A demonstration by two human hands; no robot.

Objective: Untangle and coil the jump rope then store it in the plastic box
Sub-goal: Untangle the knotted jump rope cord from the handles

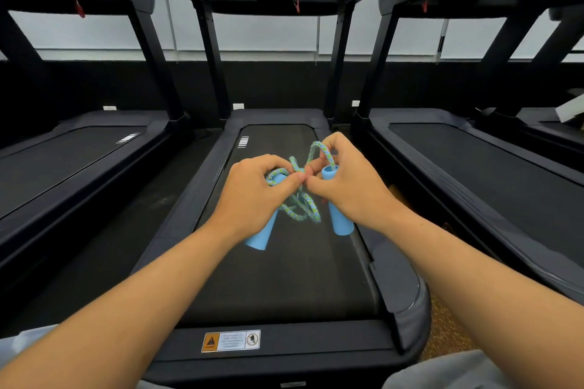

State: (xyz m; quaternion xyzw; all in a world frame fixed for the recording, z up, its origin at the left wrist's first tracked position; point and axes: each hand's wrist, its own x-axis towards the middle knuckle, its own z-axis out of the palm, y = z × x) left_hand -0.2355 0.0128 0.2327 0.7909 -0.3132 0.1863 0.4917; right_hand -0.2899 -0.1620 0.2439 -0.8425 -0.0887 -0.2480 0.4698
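Both hands, left hand [252, 196] and right hand [344, 183], pinch the knotted jump rope [300, 208] between curled fingers, above the treadmill belt [284, 278]. Pulling hard may tighten the knot; the handles could slip free.

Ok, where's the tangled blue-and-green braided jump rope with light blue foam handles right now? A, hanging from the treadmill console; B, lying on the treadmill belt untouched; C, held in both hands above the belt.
C: the left hand and right hand both grip the tangled blue-and-green braided jump rope above the black treadmill belt.
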